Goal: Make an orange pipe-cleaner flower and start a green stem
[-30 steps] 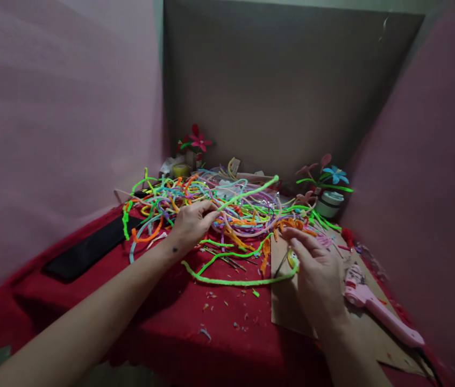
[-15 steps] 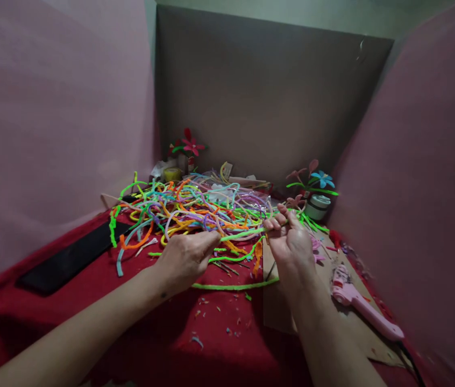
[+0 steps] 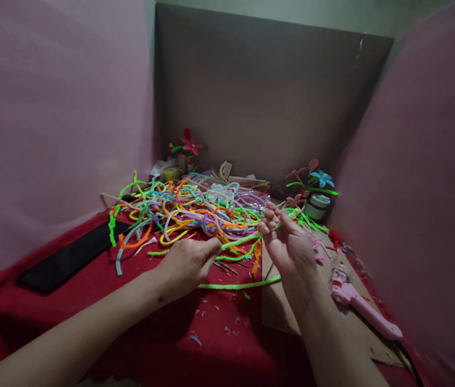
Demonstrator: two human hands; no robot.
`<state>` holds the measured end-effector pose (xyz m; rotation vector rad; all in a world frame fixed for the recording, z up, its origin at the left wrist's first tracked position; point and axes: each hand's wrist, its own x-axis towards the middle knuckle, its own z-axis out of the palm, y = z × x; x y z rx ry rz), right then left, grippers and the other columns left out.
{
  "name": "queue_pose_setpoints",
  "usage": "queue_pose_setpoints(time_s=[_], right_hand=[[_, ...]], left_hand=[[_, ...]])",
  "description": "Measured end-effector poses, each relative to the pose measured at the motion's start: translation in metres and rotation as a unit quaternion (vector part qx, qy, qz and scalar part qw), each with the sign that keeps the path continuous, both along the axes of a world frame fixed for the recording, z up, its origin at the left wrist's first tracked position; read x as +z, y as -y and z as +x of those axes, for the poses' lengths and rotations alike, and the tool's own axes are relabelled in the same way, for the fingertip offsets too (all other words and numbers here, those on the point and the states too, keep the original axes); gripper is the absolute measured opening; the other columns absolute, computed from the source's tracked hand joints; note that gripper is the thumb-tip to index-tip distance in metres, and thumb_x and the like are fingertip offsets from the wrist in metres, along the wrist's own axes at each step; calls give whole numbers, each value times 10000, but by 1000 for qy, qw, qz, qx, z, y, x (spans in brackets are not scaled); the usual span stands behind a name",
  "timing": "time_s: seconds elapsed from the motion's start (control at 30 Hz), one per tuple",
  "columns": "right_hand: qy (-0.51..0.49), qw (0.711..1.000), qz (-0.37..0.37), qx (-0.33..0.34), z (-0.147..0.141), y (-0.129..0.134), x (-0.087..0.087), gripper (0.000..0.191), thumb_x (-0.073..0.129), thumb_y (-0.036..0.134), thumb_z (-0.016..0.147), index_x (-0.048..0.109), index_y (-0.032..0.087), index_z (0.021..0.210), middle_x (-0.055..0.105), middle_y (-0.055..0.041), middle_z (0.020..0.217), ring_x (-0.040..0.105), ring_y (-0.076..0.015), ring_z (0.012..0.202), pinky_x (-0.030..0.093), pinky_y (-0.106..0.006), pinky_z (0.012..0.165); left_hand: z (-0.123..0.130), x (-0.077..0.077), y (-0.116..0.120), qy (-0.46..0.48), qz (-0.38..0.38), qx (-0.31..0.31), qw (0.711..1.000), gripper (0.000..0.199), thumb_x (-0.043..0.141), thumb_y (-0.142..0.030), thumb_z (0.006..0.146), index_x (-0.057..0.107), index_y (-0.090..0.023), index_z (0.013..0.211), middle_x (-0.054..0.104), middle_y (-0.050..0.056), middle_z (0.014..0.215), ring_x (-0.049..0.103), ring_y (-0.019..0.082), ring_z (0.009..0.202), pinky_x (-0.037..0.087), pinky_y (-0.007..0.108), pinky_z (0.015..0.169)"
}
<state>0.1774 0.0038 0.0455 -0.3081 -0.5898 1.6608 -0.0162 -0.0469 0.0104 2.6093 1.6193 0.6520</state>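
A light green pipe cleaner stretches between my hands above the red cloth. My left hand is closed on one end of it, knuckles up. In my right hand, palm turned up, the pipe cleaner runs across between the loosely curled fingers and the thumb. Just beyond both hands lies a tangled heap of pipe cleaners in many colours. Another green pipe cleaner lies on the cloth below, its left end hidden behind my left hand.
A pink glue gun rests on a cardboard sheet at right. A black flat object lies at left. Pipe-cleaner flowers and a white jar stand behind, with a yellow tape roll. Scraps dot the red cloth.
My right hand has shifted slightly left, and its fingers have loosened a little around the green pipe cleaner. More of the strand shows by the right thumb. My left hand has barely moved.
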Motion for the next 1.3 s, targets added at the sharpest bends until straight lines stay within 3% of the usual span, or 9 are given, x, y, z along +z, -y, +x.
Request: queue_pose_setpoints(time_s=[0.07,0.13,0.17,0.23,0.37,0.5,0.73,0.97,1.3], right_hand=[[6,999,7,-39,-4,5,3,174,440,148,880,572,143,768,500,27,612,417,-45,491,381,-159,480],[25,999,27,-32,-7,11,6,214,425,205,897,586,135,775,478,29,581,369,-42,460,336,-148,438],[40,999,34,5,-7,14,7,253,407,249,907,592,131,779,466,27,568,346,-46,449,312,-150,418],[72,990,34,119,-6,20,10,345,347,319,919,595,127,776,433,24,539,293,-53,431,262,-153,387],[94,953,13,287,-6,32,9,388,283,318,912,579,136,738,344,43,490,183,-62,425,203,-143,370],[100,936,-9,336,-10,38,4,351,294,277,875,582,134,735,322,45,471,159,-69,432,204,-143,371],[107,934,-35,339,-10,30,3,354,293,249,887,579,116,725,329,53,446,119,-59,406,183,-135,347],[114,944,-38,309,-12,15,-3,329,320,238,915,555,135,710,296,81,406,81,-58,382,175,-137,334],[85,938,-76,328,-8,7,-13,309,335,172,893,525,131,653,201,102,376,85,-66,362,159,-151,312]], left_hand=[[7,5,5,18,-14,-25,999,215,373,-217,862,561,-168,770,567,10,597,505,114,533,318,224,525],[13,14,9,58,-68,-82,993,257,396,-270,865,566,-162,704,514,-12,544,458,95,499,315,217,510],[16,21,10,97,-107,-102,984,285,411,-309,864,571,-161,679,489,-25,524,436,84,485,319,209,503],[21,36,7,229,-137,-74,961,272,431,-338,856,596,-155,740,493,-31,552,445,76,502,343,198,509],[28,60,-10,440,-203,-49,874,191,514,-282,801,603,-139,890,557,-19,626,486,70,514,357,184,477],[33,62,-23,500,-269,-117,815,213,551,-330,784,614,-135,839,553,-29,542,445,52,447,310,172,435],[32,55,-30,525,-302,-125,786,160,588,-294,770,609,-136,776,565,-36,541,444,32,434,306,150,420],[22,56,-41,491,-268,-116,820,139,580,-265,764,591,-126,756,594,-12,611,431,35,445,337,155,406],[19,44,-45,381,-196,-122,895,94,496,-218,766,549,-141,753,502,-35,586,407,53,467,316,185,434]])
